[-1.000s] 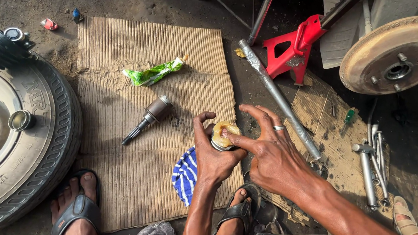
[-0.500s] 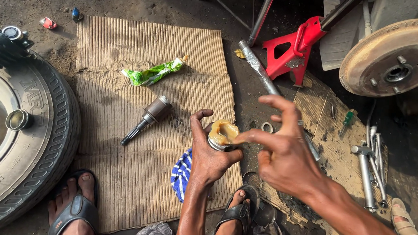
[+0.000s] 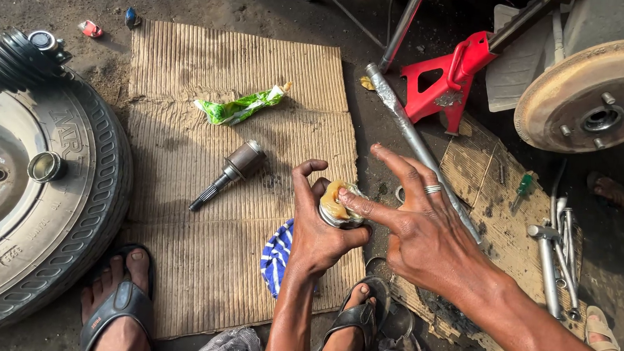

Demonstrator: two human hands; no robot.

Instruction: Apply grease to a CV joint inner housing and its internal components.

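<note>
Joint cup (image 3: pixel 338 211) packed with grease looks heavy and slick, so my left hand (image 3: pixel 321 234) grips its steel sides while my right hand (image 3: pixel 423 235), fingers spread, holds nothing and just pokes the grease.

Glossy tan grease (image 3: pixel 333 200) fills a metal joint (image 3: pixel 338 214); cardboard (image 3: pixel 233 193) ribbed, matt.

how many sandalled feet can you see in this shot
3. One foot rests at the cardboard's lower left edge, one foot lies below the left hand, and one foot sits at the far right edge. Others may lie outside the frame.
</note>
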